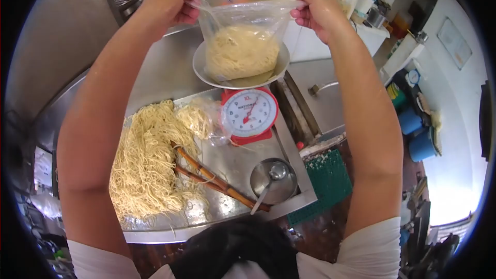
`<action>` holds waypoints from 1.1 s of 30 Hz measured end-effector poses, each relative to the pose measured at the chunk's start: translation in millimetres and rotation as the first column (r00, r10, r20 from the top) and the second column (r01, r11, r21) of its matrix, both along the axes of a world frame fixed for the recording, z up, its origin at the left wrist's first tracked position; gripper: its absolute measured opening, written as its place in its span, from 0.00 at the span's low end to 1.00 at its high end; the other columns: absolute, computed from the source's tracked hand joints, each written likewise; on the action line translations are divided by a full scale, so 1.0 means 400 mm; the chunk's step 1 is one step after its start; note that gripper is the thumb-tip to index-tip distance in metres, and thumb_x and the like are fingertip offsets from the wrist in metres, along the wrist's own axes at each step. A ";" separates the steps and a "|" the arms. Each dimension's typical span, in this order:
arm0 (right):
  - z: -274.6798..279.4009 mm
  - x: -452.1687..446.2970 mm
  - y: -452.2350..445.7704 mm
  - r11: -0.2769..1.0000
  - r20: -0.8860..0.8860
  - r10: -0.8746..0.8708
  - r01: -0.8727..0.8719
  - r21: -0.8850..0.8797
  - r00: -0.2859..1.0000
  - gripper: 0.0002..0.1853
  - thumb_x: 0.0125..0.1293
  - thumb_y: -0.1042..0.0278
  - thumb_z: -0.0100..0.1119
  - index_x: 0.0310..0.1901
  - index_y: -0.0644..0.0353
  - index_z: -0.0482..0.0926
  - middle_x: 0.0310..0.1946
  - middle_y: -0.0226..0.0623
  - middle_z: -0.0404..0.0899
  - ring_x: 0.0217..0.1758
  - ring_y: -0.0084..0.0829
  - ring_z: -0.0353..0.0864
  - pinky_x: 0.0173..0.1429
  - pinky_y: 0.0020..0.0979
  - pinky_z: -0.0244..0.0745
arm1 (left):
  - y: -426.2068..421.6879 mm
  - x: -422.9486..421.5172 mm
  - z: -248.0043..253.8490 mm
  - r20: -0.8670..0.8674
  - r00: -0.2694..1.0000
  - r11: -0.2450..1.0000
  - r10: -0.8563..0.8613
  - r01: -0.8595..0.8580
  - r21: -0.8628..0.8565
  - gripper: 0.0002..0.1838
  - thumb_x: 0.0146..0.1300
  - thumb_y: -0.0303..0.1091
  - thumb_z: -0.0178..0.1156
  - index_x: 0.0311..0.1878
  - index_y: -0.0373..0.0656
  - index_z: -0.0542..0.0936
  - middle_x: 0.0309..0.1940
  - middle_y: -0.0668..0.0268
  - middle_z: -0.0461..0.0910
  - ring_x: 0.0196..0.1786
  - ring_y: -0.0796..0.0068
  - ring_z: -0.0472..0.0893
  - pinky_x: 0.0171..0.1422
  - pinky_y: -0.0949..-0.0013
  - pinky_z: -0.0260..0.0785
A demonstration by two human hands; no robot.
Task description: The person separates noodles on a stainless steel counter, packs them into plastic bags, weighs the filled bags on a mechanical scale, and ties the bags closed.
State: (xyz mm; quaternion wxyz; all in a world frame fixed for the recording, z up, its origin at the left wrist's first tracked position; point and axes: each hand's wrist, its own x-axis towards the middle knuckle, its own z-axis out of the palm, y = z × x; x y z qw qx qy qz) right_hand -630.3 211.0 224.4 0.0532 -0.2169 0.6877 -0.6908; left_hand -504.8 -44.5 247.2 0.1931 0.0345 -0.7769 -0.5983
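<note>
A clear plastic bag (pixel 243 15) with noodles (pixel 242 51) in its bottom rests in the metal pan (pixel 200 67) of a red kitchen scale (pixel 250 113). My left hand (pixel 178 1) pinches the bag's top edge on one side. On the opposite side, my right hand (pixel 316 10) grips the same rim, so the mouth is stretched wide. The scale's red needle points between 10 and 2 on the dial. Left of the scale, a large pile of loose noodles (pixel 147 165) covers the steel work surface (pixel 222 155).
Two long brown sticks (pixel 217 183) lie with their far ends in the noodle pile. Near the front corner sits a metal bowl (pixel 284 188) with a ladle (pixel 267 183) in it. Another plastic bag with noodles (pixel 199 119) lies beside the scale. A green mat (pixel 325 186) is at right.
</note>
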 end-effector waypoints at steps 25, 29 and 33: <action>-0.087 -0.057 -0.220 0.438 -0.499 0.658 0.253 0.863 0.564 0.13 0.58 0.65 0.61 0.46 0.54 0.82 0.38 0.41 0.84 0.39 0.41 0.83 0.45 0.39 0.76 | 0.034 -0.031 -0.046 -0.013 0.998 0.936 -0.068 0.060 -0.348 0.27 0.58 0.36 0.63 0.61 0.39 0.72 0.23 0.73 0.73 0.19 0.83 0.72 0.25 0.79 0.65; -0.082 -0.030 -0.209 0.541 -0.651 0.533 0.374 0.753 0.540 0.10 0.56 0.67 0.61 0.40 0.56 0.83 0.34 0.45 0.83 0.40 0.45 0.82 0.44 0.41 0.76 | -0.013 -0.028 -0.089 -0.258 0.959 0.387 0.117 -0.283 -0.877 0.32 0.54 0.33 0.62 0.64 0.40 0.69 0.30 0.64 0.80 0.32 0.67 0.81 0.36 0.63 0.74; -0.058 0.001 -0.192 0.651 -0.746 0.412 0.403 0.643 0.524 0.09 0.56 0.68 0.61 0.39 0.57 0.84 0.33 0.47 0.83 0.38 0.47 0.81 0.44 0.42 0.75 | -0.002 -0.027 -0.096 -0.640 0.633 -0.017 -0.436 -0.717 -0.697 0.30 0.53 0.26 0.58 0.63 0.44 0.71 0.45 0.59 0.79 0.48 0.56 0.80 0.54 0.58 0.73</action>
